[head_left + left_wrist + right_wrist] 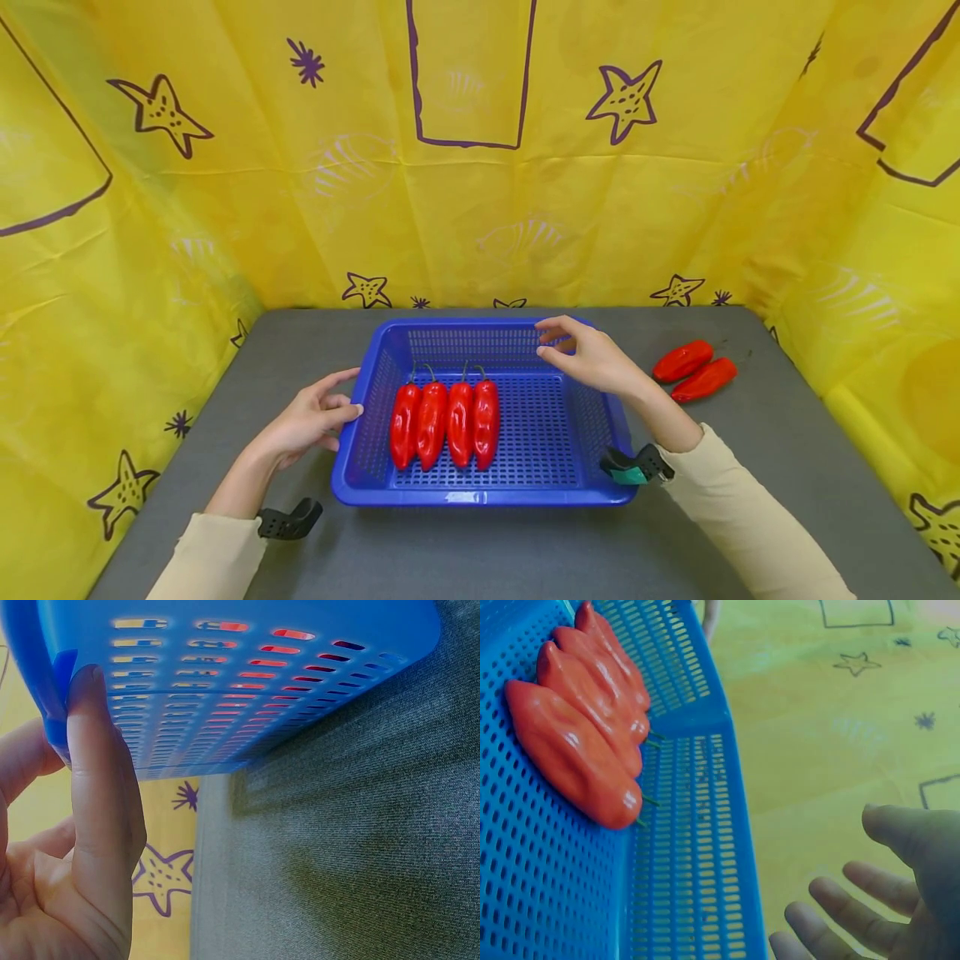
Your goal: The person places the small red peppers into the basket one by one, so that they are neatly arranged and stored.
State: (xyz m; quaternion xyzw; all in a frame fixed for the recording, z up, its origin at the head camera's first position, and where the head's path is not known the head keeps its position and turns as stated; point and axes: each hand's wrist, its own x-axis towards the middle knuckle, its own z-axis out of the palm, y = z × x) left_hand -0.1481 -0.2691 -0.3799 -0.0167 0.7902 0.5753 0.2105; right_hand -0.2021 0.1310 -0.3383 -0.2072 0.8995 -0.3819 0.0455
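Observation:
A blue plastic basket (532,497) with slotted walls stands on the table. Several glossy red chili peppers (432,425) lie side by side in its left half, their green stems toward the back wall. My left hand (311,417) holds the basket's left rim, the thumb (94,750) on the rim and the index finger against it. Over the basket's back right part hovers my right hand (588,354), fingers loosely bent and holding nothing. The right wrist view shows this hand (885,900) apart from the peppers (577,750).
Right of the basket, two more red peppers (693,371) lie on the dark grey tabletop (465,554). A yellow cloth (480,200) with starfish drawings hangs behind the table and along both sides. Each wrist wears a black strap mount (288,520).

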